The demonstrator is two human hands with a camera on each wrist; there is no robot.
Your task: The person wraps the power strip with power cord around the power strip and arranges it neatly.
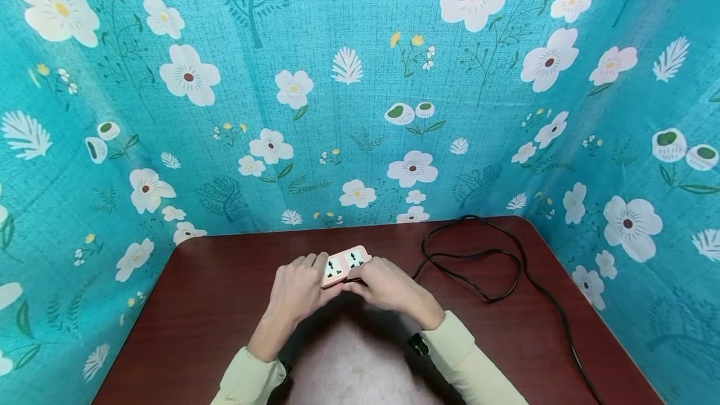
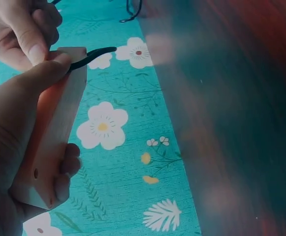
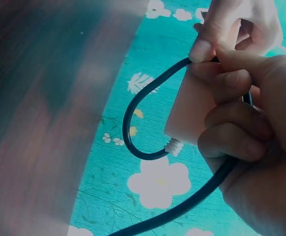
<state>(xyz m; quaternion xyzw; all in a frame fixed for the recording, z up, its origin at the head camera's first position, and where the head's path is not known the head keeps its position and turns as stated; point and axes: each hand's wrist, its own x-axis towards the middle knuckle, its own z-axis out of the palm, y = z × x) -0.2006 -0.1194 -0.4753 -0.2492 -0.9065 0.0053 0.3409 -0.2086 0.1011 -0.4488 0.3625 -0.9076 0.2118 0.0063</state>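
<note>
A pink power strip [image 1: 344, 264] with white socket faces is held above the table, tilted. My left hand [image 1: 298, 285] grips it around the left end, and in the left wrist view its thumb presses the black cord [image 2: 99, 52] against the strip's side. My right hand [image 1: 388, 283] has its fingers curled round the cord at the other end. In the right wrist view the cord [image 3: 127, 115] leaves a white ribbed sleeve [image 3: 174, 147] at the strip's end, loops back to the fingertips and passes under the curled fingers. Hands hide part of the strip.
The rest of the black cord [image 1: 514, 261] lies in loose loops on the right of the dark red table [image 1: 208, 305] and runs off its front right. A blue flowered cloth [image 1: 337, 136] hangs behind and at both sides. A pale patch [image 1: 354, 361] lies in front.
</note>
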